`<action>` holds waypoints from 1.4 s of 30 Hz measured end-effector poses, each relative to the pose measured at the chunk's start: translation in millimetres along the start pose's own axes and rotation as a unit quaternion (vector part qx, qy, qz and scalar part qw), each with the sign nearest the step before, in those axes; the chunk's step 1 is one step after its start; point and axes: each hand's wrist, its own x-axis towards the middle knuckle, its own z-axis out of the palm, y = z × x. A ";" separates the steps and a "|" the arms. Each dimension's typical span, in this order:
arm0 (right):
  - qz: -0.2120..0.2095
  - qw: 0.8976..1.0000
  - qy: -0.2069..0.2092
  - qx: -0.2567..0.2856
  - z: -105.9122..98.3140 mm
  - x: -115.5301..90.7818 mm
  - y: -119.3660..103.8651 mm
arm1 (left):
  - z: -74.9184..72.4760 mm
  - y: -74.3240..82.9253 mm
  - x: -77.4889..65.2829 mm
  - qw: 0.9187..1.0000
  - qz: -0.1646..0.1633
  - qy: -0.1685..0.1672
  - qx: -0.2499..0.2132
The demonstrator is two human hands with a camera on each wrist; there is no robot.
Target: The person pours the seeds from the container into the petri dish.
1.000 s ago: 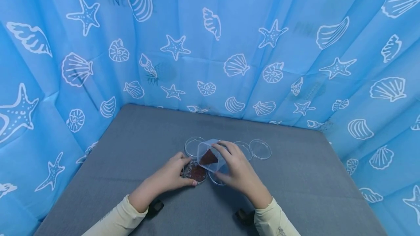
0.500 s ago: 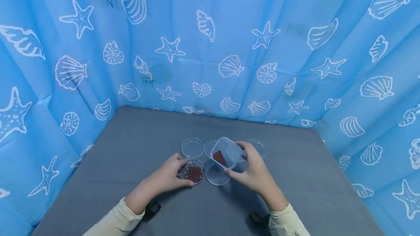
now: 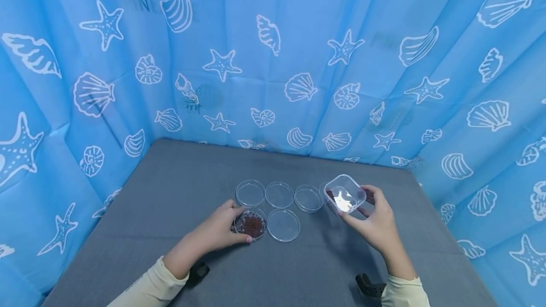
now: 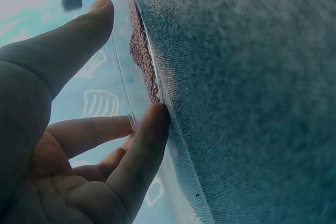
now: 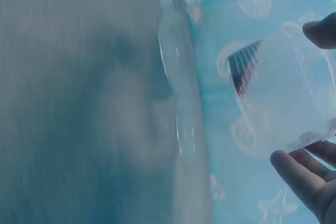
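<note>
My left hand (image 3: 216, 229) pinches the rim of a round clear petri dish (image 3: 250, 225) on the table, thumb and fingers on either side. Reddish-brown granules lie heaped in it, with paler bits around them; in the left wrist view the granules (image 4: 140, 48) show side-on. My right hand (image 3: 377, 225) holds a square clear plastic container (image 3: 344, 194) above the table to the right, tilted. A small amount of the same reddish-brown material sits in one corner of the container, also visible in the right wrist view (image 5: 244, 66).
Beside the filled dish lies another clear petri dish (image 3: 283, 225). Behind them stands a row of several more, including the back-left dish (image 3: 250, 193) and the middle dish (image 3: 279, 195); the rightmost is partly hidden by the container. A blue shell-patterned curtain (image 3: 273, 60) borders the grey table (image 3: 204, 165).
My right hand has carried the container from over the granule-filled dish to the right, tipping it back from its steep pouring tilt. The left hand has stayed at the dish.
</note>
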 end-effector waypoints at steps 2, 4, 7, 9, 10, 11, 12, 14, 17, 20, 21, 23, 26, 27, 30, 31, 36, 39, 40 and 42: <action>0.025 1.000 0.009 -0.007 -7.1 -0.5 7.8 | 0.0 0.0 0.7 1.000 0.000 -0.001 0.003; 0.047 0.999 0.016 -0.011 -12.4 -0.5 15.6 | 0.0 0.0 1.1 1.000 0.000 -0.003 0.005; 0.076 0.997 0.021 -0.020 -17.3 -0.1 27.9 | 0.0 0.7 0.8 1.000 -0.003 -0.004 0.006; 0.095 0.995 0.021 -0.022 -19.1 -0.1 35.9 | -0.3 1.9 -0.2 1.000 -0.005 -0.007 0.002; 0.104 0.994 0.020 -0.022 -20.0 -0.6 39.3 | -0.5 2.7 -1.0 1.000 -0.007 -0.009 0.000; 0.113 0.993 0.021 -0.023 -20.9 -1.1 42.8 | -0.7 3.6 -1.8 1.000 -0.008 -0.010 -0.002; 0.120 0.992 0.022 -0.023 -21.8 -1.8 45.9 | -0.9 4.4 -2.5 1.000 -0.008 -0.012 -0.004; 0.134 0.990 0.023 -0.024 -23.8 -3.0 51.2 | -1.3 5.7 -3.6 1.000 -0.009 -0.015 -0.008; 0.145 0.989 0.024 -0.029 -26.6 -3.2 56.9 | -1.9 6.3 -3.9 1.000 -0.010 -0.014 -0.008; 0.158 0.986 0.020 -0.044 -28.6 -2.2 60.8 | -2.4 5.6 -2.8 1.000 -0.011 -0.014 -0.008; 0.163 0.985 0.018 -0.050 -29.3 -1.9 62.0 | -2.6 5.3 -2.4 1.000 -0.011 -0.014 -0.007; 0.176 0.982 0.016 -0.060 -30.6 -1.6 64.0 | -3.0 4.7 -1.6 1.000 -0.010 -0.014 -0.006; 0.197 0.978 0.012 -0.066 -32.2 -1.3 67.3 | -3.7 4.2 -0.8 1.000 -0.008 -0.012 -0.004; 0.203 0.977 0.010 -0.065 -32.6 -1.3 68.3 | -4.1 4.2 -0.7 1.000 -0.007 -0.011 -0.003; 0.216 0.974 0.003 -0.066 -32.8 -1.2 71.6 | -4.9 4.4 -0.7 1.000 -0.008 -0.009 -0.002; 0.219 0.974 0.001 -0.067 -32.9 -1.3 72.3 | -5.2 4.7 -0.8 1.000 -0.008 -0.009 -0.002; 0.226 0.971 -0.009 -0.077 -32.1 -1.3 73.7 | -5.9 6.0 -1.2 1.000 -0.010 -0.008 0.002; 0.229 0.970 -0.011 -0.077 -31.6 -1.2 74.2 | -6.1 6.4 -1.2 1.000 -0.011 -0.007 0.005; 0.231 0.970 -0.012 -0.076 -31.6 -1.2 74.5 | -6.1 6.3 -1.2 1.000 -0.010 -0.007 0.006; 0.235 0.969 -0.014 -0.076 -31.4 -1.1 75.6 | -5.7 5.7 -0.8 1.000 -0.010 -0.007 0.008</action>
